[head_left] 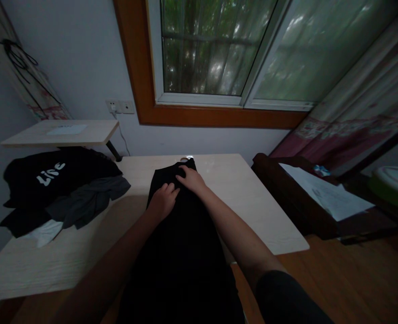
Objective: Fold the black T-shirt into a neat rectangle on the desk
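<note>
A black garment (185,225) lies lengthwise over the table, its far end close to the back edge and its near end merging with dark cloth at the bottom of the view. Whether it is trousers or a top I cannot tell. My left hand (164,201) rests on its left side with curled fingers gripping the fabric. Just right of it and a little farther away, my right hand (192,179) has thumb and fingers bent onto the cloth near the far end. The fingertips of both hands are partly lost against the black.
Left on the pale wooden table (262,211) is a pile of clothes (80,189), dark with white lettering on top, under a raised shelf (60,132). A small round object (189,157) sits behind the garment. Brown furniture (296,202) holding paper stands right of the table.
</note>
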`<state>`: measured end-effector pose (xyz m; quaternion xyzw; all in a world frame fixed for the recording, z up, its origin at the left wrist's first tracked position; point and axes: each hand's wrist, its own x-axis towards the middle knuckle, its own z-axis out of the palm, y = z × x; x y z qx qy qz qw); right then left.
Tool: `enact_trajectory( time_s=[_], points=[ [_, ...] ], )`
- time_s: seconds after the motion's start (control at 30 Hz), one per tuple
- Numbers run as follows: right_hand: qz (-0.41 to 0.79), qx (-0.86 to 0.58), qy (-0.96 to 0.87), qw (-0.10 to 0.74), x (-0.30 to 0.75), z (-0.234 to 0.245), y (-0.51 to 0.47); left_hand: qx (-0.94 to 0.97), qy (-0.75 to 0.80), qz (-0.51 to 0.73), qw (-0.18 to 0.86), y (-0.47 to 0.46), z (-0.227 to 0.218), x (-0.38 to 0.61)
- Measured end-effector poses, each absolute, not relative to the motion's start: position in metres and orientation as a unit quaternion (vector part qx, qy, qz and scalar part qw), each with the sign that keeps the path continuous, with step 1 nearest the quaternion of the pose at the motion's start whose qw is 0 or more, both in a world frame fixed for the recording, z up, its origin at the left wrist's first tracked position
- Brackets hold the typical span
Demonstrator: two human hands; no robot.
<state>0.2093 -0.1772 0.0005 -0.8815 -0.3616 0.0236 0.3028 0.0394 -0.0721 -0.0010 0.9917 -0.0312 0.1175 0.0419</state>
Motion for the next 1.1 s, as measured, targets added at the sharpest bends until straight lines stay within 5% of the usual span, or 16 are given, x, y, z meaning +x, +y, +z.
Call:
enact_trajectory(
  time_s=[0.1,0.33,0.47,0.9,1.1],
  points=[
    [0.036,-0.891,-0.325,0.315,0.213,-0.005,-0.18,0.989,-0.007,0.121,0.082,-0.067,0.002,0.032],
    [0.124,-0.81,-0.207,0.535,0.23,-0.013,-0.182,0.973,0.154,0.085,0.151,-0.051,0.005,0.009],
    [0.106,-0.781,-0.219,0.575,0.232,-0.005,-0.163,0.949,0.206,0.083,0.225,-0.038,-0.002,0.005],
    [0.071,-0.83,-0.357,0.422,0.215,0.031,-0.074,0.869,0.233,0.098,0.426,-0.013,-0.011,-0.013],
    [0.086,-0.83,-0.414,0.365,0.207,0.009,-0.089,0.868,0.272,0.059,0.412,0.002,-0.014,-0.01]
  ],
)
